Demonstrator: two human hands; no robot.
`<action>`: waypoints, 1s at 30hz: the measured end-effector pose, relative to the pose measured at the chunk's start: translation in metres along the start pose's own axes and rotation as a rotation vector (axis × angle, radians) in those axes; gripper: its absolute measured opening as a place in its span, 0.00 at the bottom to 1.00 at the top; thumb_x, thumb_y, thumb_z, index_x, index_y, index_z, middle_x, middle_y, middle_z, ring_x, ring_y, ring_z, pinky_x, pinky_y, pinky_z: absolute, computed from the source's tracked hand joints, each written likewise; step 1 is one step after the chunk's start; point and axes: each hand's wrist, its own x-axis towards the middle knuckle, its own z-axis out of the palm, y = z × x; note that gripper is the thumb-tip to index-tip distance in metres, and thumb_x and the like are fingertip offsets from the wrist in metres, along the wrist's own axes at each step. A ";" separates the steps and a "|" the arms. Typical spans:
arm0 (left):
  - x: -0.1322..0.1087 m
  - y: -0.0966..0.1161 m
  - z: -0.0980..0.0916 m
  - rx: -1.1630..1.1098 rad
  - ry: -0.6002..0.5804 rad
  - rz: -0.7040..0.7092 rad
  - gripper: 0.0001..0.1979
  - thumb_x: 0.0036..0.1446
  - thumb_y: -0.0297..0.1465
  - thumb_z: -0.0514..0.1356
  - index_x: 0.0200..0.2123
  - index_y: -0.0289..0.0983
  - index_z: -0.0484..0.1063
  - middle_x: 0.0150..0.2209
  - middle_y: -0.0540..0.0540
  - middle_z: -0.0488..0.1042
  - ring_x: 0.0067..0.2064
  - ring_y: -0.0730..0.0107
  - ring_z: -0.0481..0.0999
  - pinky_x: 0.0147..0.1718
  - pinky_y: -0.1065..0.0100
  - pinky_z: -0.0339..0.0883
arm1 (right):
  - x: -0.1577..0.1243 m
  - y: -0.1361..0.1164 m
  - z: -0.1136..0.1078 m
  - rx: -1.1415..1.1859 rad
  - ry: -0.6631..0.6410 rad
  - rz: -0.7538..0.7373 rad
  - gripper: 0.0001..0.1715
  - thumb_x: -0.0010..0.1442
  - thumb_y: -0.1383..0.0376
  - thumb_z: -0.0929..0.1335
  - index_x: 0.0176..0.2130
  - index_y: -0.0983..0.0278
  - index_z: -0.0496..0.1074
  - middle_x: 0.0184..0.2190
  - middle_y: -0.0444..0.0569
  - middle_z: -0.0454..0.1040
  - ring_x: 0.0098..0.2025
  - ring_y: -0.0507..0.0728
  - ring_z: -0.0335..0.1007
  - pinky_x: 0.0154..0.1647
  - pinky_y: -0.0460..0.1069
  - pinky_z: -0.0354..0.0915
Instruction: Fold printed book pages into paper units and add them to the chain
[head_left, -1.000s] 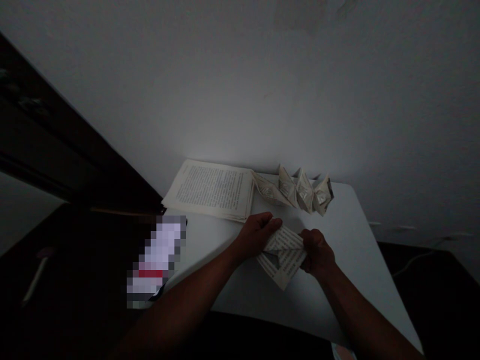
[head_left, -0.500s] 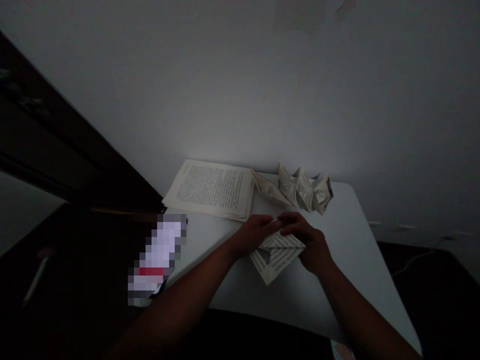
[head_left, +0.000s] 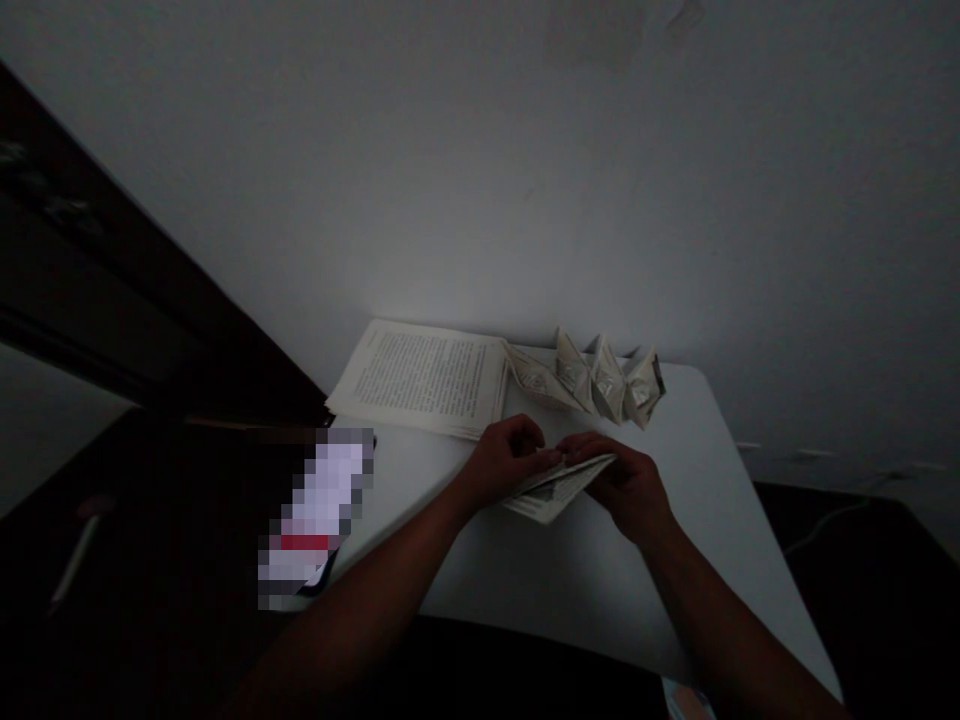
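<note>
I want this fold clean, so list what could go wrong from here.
1. The light is dim, so the edges of the folded printed sheet, pinched between the left hand and right hand, may be misaligned and crease crooked.
2. Both hands grip near one edge; the thin paper could slip or tear there.
3. The folded paper shapes stand just behind the hands; a forward reach might knock them over.
</note>
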 end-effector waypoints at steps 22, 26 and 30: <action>-0.010 0.005 -0.011 -0.133 -0.136 0.148 0.19 0.45 0.31 0.67 0.43 0.35 0.74 0.28 0.50 0.70 0.27 0.77 0.68 0.31 0.71 0.63 | 0.007 -0.003 -0.003 0.428 0.288 0.399 0.33 0.39 0.67 0.78 0.47 0.60 0.71 0.29 0.44 0.78 0.27 0.54 0.75 0.30 0.48 0.69; -0.008 0.007 -0.012 -0.088 -0.109 0.127 0.13 0.44 0.32 0.67 0.35 0.33 0.75 0.25 0.50 0.70 0.26 0.77 0.67 0.29 0.72 0.62 | 0.009 -0.008 -0.004 0.387 0.305 0.400 0.31 0.40 0.65 0.77 0.45 0.60 0.72 0.32 0.46 0.79 0.29 0.55 0.75 0.30 0.49 0.69; -0.006 0.004 -0.013 -0.140 0.017 0.163 0.13 0.43 0.34 0.68 0.32 0.33 0.75 0.26 0.48 0.73 0.27 0.74 0.71 0.30 0.70 0.66 | 0.008 -0.009 -0.005 0.352 0.344 0.338 0.24 0.49 0.56 0.72 0.45 0.62 0.71 0.33 0.50 0.79 0.29 0.57 0.75 0.27 0.50 0.69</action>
